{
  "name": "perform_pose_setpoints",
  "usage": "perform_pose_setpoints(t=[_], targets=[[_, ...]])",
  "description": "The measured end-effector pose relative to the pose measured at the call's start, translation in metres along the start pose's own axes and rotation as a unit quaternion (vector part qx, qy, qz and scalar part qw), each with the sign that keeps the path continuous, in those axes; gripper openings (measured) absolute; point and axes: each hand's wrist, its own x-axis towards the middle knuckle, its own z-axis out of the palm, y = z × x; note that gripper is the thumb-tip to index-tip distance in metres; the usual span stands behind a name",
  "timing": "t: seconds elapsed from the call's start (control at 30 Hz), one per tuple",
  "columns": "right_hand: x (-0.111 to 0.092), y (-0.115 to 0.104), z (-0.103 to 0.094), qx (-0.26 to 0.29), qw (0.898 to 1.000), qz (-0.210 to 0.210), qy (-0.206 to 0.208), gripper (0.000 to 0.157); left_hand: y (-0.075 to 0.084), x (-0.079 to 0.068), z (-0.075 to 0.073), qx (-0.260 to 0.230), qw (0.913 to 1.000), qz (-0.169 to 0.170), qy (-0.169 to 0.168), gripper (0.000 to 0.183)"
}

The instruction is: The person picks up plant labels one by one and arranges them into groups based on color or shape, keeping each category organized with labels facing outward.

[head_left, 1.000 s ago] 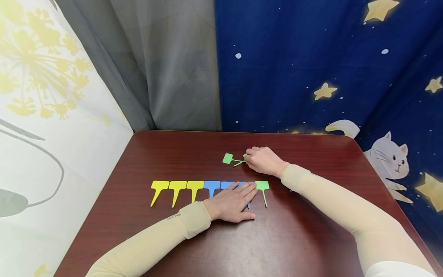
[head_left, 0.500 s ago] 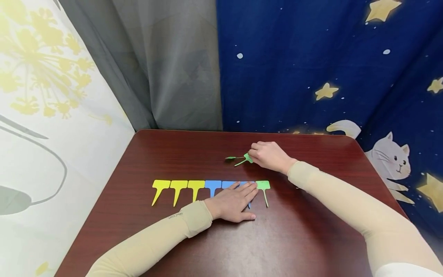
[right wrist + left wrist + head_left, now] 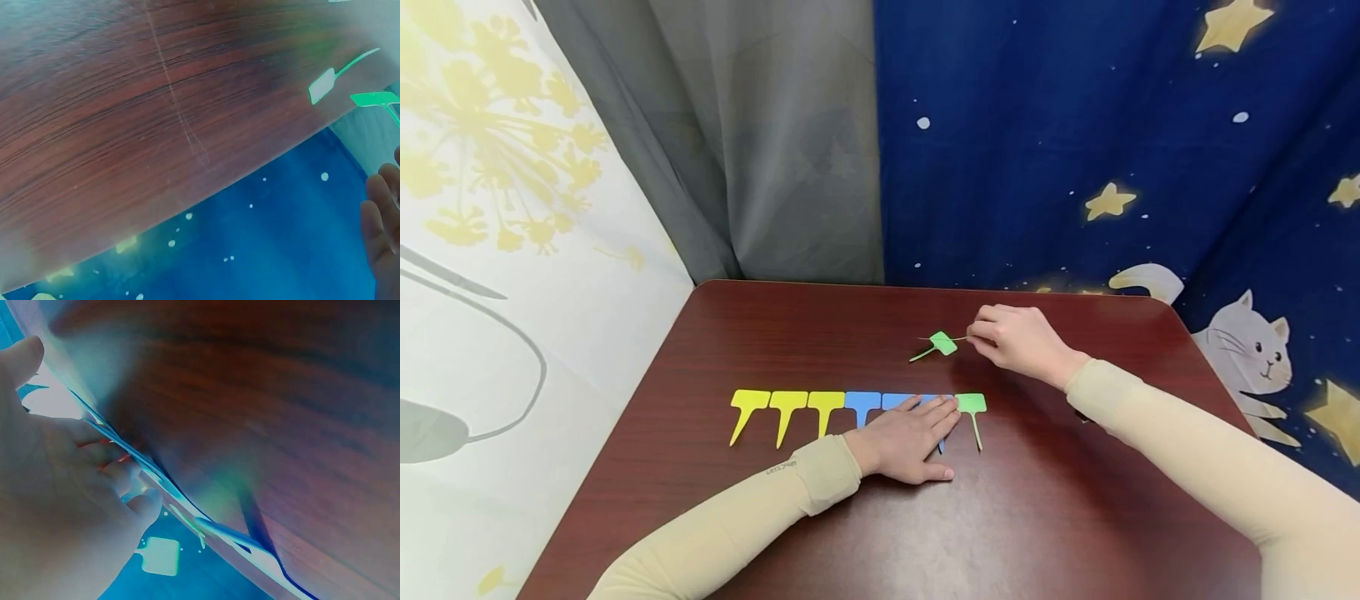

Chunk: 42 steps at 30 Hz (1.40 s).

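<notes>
My left hand [image 3: 906, 442] lies flat with straight fingers over the blue T-shaped plant labels [image 3: 862, 402], hiding parts of them. Its fingertips reach the edge of a green plant label [image 3: 972, 404] at the right end of the row. Yellow plant labels [image 3: 787, 402] form the left part of that row. My right hand [image 3: 1018, 337] pinches another green plant label [image 3: 375, 99] by its stem, which appears nearly edge-on in the head view. Below and behind it, one more green plant label [image 3: 943, 342] lies on the table, its stem pointing to the left.
The dark red-brown table [image 3: 760, 333] ends at the back against a grey curtain [image 3: 805, 167] and a blue starry curtain [image 3: 1000, 167]. A white patterned cloth [image 3: 512, 333] hangs along the left side.
My right hand has lifted one green plant label off the other and drawn it to the right. The left hand and the row have stayed in place.
</notes>
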Motion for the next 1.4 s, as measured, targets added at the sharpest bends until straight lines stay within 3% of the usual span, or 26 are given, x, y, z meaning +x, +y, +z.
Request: perform_pose_setpoints(t=[0.37,0.73,0.87,1.17,1.4], targets=[[-0.030,-0.005,-0.028,-0.055,0.998,-0.040,0.000,0.005,-0.001,-0.001,0.002,-0.012,0.9999,-0.002,-0.005,0.090],[-0.059,-0.007,-0.035,-0.080,0.995,-0.064,-0.015,0.006,-0.002,-0.007,0.002,-0.019,0.9998,-0.003,-0.003,0.090],[-0.069,-0.014,-0.033,-0.092,0.993,-0.067,-0.038,0.003,-0.003,-0.007,0.001,-0.016,0.9998,-0.005,-0.003,0.089],[-0.090,-0.035,-0.033,-0.107,0.990,-0.070,-0.067,0.036,-0.001,-0.002,-0.003,-0.024,0.9997,0.004,-0.008,0.088],[-0.098,-0.049,-0.034,-0.110,0.987,-0.080,-0.084,0.044,-0.001,0.000,-0.003,-0.016,0.9998,0.008,-0.007,0.089]])
